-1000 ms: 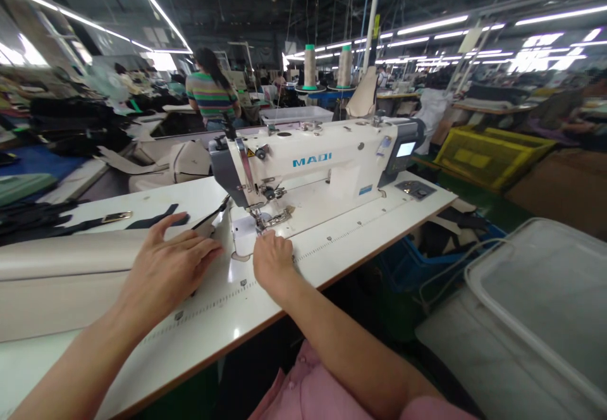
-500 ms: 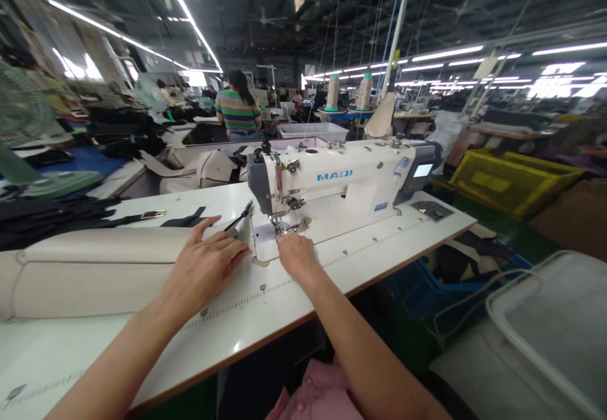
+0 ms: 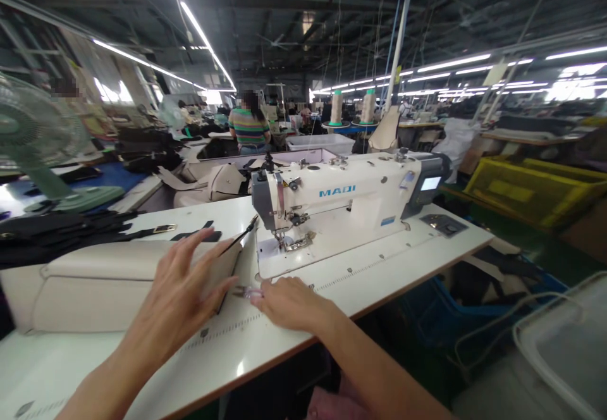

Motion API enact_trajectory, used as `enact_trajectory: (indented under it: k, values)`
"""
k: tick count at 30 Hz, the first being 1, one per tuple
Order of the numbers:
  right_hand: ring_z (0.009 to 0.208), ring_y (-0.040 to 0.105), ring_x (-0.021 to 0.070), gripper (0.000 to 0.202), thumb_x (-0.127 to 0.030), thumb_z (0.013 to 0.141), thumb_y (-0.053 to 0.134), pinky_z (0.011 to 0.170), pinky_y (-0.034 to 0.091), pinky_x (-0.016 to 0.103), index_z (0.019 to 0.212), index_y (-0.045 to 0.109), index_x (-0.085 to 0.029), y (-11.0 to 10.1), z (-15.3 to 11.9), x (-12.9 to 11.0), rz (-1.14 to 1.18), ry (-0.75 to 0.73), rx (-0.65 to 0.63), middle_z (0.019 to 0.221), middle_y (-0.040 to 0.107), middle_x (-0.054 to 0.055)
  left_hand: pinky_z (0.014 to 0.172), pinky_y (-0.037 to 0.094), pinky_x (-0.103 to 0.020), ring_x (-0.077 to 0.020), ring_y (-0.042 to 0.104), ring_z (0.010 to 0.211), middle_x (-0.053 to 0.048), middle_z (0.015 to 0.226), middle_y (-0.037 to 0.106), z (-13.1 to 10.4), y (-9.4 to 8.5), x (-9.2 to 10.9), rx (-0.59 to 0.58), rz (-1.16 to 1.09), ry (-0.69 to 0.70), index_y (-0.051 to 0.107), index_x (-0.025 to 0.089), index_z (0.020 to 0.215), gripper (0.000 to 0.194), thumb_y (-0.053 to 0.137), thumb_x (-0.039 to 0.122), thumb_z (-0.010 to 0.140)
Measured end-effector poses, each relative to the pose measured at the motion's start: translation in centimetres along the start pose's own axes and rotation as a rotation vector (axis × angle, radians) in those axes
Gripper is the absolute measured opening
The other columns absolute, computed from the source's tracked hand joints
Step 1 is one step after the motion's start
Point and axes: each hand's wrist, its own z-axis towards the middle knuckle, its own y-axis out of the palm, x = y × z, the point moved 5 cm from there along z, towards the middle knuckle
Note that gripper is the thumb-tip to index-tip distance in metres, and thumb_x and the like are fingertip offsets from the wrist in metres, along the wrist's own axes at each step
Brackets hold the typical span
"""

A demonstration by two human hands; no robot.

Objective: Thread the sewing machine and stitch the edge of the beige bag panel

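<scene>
Two hands (image 3: 289,303) apart, left hand (image 3: 183,281) spread over cream bag (image 3: 99,281), right hand (image 3: 289,303) clamped on probable snips (image 3: 253,292)

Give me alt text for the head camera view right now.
At a white sewing machine, the right hand holds small pink-handled snips, while the left hand spreads over a cream bag-like piece on the worktable.

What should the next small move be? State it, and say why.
Probably ease the left hand slightly back from the small snips: the right hand holds them with the blades pointing toward the left thumb, and they look very close to it.
</scene>
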Motion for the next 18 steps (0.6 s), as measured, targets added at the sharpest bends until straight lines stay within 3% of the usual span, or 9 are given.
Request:
enact_trajectory:
  k: [2, 5, 8, 10, 12, 14, 16, 18]
  values:
    - [0.079, 0.068, 0.0285, 0.054, -0.054, 0.1, 0.024, 0.063, 0.05, 0.034, 0.105, 0.062, -0.016, -0.2, -1.0, -1.6, 0.049, -0.105, -0.11, 0.087, 0.071, 0.013, 0.108, 0.032, -0.058, -0.0391, 0.037, 0.132, -0.016, 0.15, 0.03, -0.8, -0.2, -0.8, 0.036, 0.003, -0.103, 0.036, 0.02, 0.143, 0.068, 0.053, 0.054, 0.087]
    - [0.071, 0.067, 0.0252, 0.057, -0.062, 0.096, 0.026, 0.051, 0.041, 0.027, 0.1, 0.064, -0.019, -0.1, -2.3, -3.8, 0.107, -0.237, -0.373, 0.082, 0.071, 0.011, 0.108, 0.034, -0.058, -0.0398, 0.04, 0.129, -0.018, 0.147, 0.035, -1.9, 0.4, -2.3, 0.034, 0.013, -0.208, 0.03, 0.018, 0.146, 0.082, 0.05, 0.066, 0.082]
    - [0.063, 0.061, 0.0187, 0.044, -0.056, 0.096, 0.037, 0.047, 0.036, 0.023, 0.097, 0.063, -0.021, -0.1, -3.6, -4.6, 0.15, -0.311, -0.595, 0.08, 0.069, 0.006, 0.109, 0.031, -0.058, -0.0387, 0.046, 0.123, -0.018, 0.137, 0.046, -2.5, 1.5, -3.4, -0.01, 0.077, -0.261, 0.032, 0.017, 0.143, 0.082, 0.044, 0.071, 0.082]
    - [0.06, 0.056, 0.0147, 0.035, -0.048, 0.097, 0.04, 0.051, 0.037, 0.021, 0.093, 0.062, -0.021, -0.4, -4.7, -4.2, 0.266, -0.324, -0.641, 0.077, 0.066, 0.002, 0.111, 0.025, -0.058, -0.0375, 0.048, 0.122, -0.017, 0.132, 0.051, -2.7, 1.8, -3.7, -0.012, 0.129, -0.287, 0.036, 0.016, 0.139, 0.078, 0.039, 0.072, 0.084]
    - [0.063, 0.055, 0.0131, 0.032, -0.043, 0.098, 0.039, 0.058, 0.039, 0.02, 0.09, 0.062, -0.021, -1.4, -5.4, -2.9, 0.437, -0.258, -0.526, 0.076, 0.063, 0.0, 0.112, 0.024, -0.057, -0.0368, 0.047, 0.123, -0.018, 0.131, 0.052, -2.7, 1.7, -3.6, 0.027, 0.161, -0.308, 0.041, 0.015, 0.134, 0.072, 0.036, 0.07, 0.087]
    - [0.067, 0.055, 0.0127, 0.033, -0.042, 0.099, 0.037, 0.062, 0.039, 0.021, 0.091, 0.06, -0.021, -2.9, -5.6, -1.1, 0.601, -0.107, -0.295, 0.078, 0.062, 0.0, 0.109, 0.03, -0.055, -0.0355, 0.047, 0.123, -0.017, 0.129, 0.054, -2.7, 1.5, -3.1, 0.068, 0.163, -0.287, 0.045, 0.015, 0.129, 0.063, 0.042, 0.063, 0.089]
    - [0.066, 0.052, 0.0114, 0.035, -0.045, 0.101, 0.034, 0.061, 0.037, 0.021, 0.092, 0.059, -0.022, -4.0, -5.5, 0.3, 0.747, 0.036, -0.095, 0.075, 0.058, -0.001, 0.105, 0.035, -0.053, -0.0332, 0.052, 0.117, -0.014, 0.121, 0.059, -2.7, 1.5, -2.5, 0.088, 0.151, -0.235, 0.049, 0.017, 0.124, 0.047, 0.051, 0.05, 0.09]
    - [0.059, 0.044, 0.0098, 0.041, -0.052, 0.101, 0.032, 0.055, 0.033, 0.021, 0.091, 0.057, -0.022, -4.3, -5.0, 0.9, 0.91, 0.103, 0.02, 0.068, 0.05, -0.003, 0.101, 0.038, -0.051, -0.0298, 0.057, 0.107, -0.011, 0.11, 0.064, -2.8, 1.5, -2.2, 0.106, 0.145, -0.195, 0.053, 0.019, 0.118, 0.032, 0.054, 0.037, 0.092]
